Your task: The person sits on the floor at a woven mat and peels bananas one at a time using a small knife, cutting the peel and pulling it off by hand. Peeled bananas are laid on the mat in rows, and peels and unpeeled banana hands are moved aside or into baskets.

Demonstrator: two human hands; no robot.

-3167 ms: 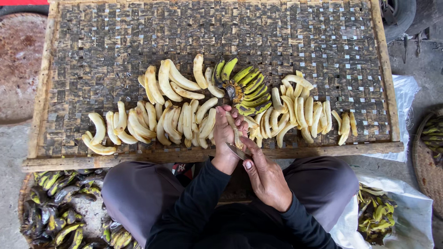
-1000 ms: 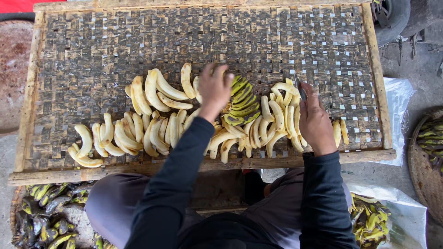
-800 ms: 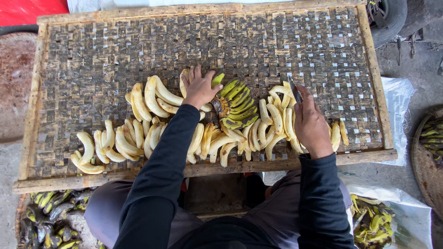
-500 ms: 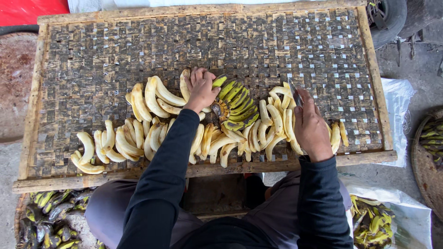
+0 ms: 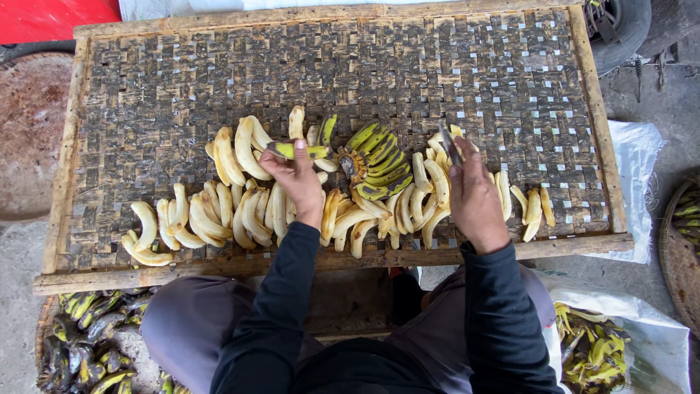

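Observation:
My left hand (image 5: 295,179) holds an unpeeled yellow-green banana (image 5: 297,150) above the row of peeled bananas (image 5: 240,208) laid out on a woven bamboo tray (image 5: 182,80). My right hand (image 5: 474,197) grips a small knife (image 5: 450,144), blade pointing away, over peeled bananas at the right. Between the two hands lies a bunch of unpeeled green-yellow bananas (image 5: 377,160) on the tray.
A basket of dark banana peels (image 5: 84,343) sits at lower left by my knee. A white sack with yellow peels or bananas (image 5: 594,346) lies at lower right. Another round basket (image 5: 682,248) shows at the right edge. A rusty round lid (image 5: 29,124) is left of the tray.
My left hand reached to the bunch, pulled one banana off and drew it back towards me. My right hand with the knife stayed resting at the right.

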